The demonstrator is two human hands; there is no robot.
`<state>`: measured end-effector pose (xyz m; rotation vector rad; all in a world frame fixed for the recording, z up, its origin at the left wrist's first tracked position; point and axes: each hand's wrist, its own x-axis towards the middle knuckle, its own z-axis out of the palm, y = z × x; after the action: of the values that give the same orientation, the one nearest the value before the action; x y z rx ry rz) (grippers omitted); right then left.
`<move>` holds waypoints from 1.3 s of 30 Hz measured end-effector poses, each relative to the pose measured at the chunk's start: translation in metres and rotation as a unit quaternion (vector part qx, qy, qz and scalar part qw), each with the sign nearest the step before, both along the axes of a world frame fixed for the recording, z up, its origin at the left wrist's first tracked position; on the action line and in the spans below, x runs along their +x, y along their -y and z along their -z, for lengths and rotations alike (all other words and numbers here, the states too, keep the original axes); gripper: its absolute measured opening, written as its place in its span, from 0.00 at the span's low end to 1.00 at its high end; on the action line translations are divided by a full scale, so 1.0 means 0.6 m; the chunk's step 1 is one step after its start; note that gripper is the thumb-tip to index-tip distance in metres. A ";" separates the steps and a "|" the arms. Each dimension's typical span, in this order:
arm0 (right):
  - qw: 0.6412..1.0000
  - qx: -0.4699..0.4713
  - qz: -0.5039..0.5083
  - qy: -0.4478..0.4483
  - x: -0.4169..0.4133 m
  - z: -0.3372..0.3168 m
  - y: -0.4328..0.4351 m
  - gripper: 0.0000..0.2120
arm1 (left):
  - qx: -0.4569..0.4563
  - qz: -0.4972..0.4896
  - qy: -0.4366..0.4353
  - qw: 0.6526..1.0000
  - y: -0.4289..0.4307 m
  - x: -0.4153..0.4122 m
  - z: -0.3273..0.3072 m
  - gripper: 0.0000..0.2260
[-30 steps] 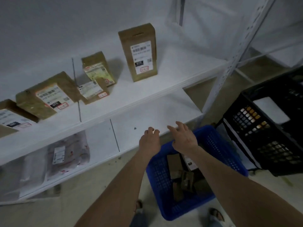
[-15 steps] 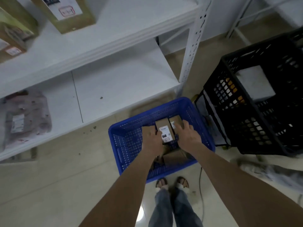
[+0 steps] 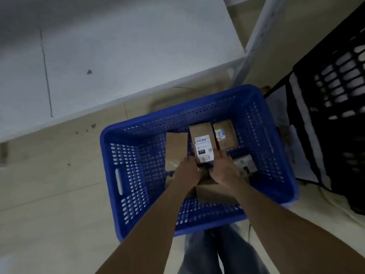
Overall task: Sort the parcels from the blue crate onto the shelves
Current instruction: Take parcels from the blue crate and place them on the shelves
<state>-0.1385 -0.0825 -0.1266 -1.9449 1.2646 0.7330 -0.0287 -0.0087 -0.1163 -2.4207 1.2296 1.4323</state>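
Crate (image 3: 136, 167): left hand (image 3: 186, 172), right hand (image 3: 225, 169) around parcel (image 3: 203, 142)

Your left hand (image 3: 186, 173) and right hand (image 3: 225, 171), gripping the labelled parcel (image 3: 203, 143), hide its near end, and most of its label print is too small to read. Your forearms partly cover the parcels lower in the blue crate (image 3: 138, 175). The black crate (image 3: 335, 91) runs off the right edge, and the shelf (image 3: 118, 66) off the top and left. Your jeans (image 3: 197, 254) at the bottom are blurred.

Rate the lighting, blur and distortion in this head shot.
Head view: dim, bluish light, shelf darkening toward the top; wide-angle bend curves the blue crate; jeans at the bottom blurred; labelled parcel fairly sharp.
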 end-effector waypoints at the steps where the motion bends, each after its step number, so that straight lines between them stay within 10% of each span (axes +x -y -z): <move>1: 1.000 0.009 0.010 0.001 0.000 0.038 0.003 0.34 | 0.004 -0.022 -0.010 1.000 0.004 -0.004 0.036 0.20; 13: 0.942 0.133 0.309 0.008 0.010 0.399 0.069 0.37 | 0.054 -0.132 -0.020 0.990 0.091 0.006 0.391 0.25; 19: 0.931 0.140 0.337 0.027 0.022 0.437 0.083 0.12 | 0.052 -0.203 -0.052 0.976 0.107 0.008 0.442 0.19; 34: 0.785 0.278 0.546 0.093 0.018 0.080 0.061 0.26 | -0.012 -0.486 -0.126 0.865 0.028 0.048 0.074 0.20; 39: 0.810 0.326 0.476 0.104 0.033 -0.089 0.023 0.23 | 0.009 -0.500 -0.160 0.851 -0.022 0.066 -0.092 0.16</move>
<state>-0.1186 -0.0963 -0.0730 -0.6476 1.3839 0.3207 0.0109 0.0047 -0.0610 -3.0228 -0.1964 2.0669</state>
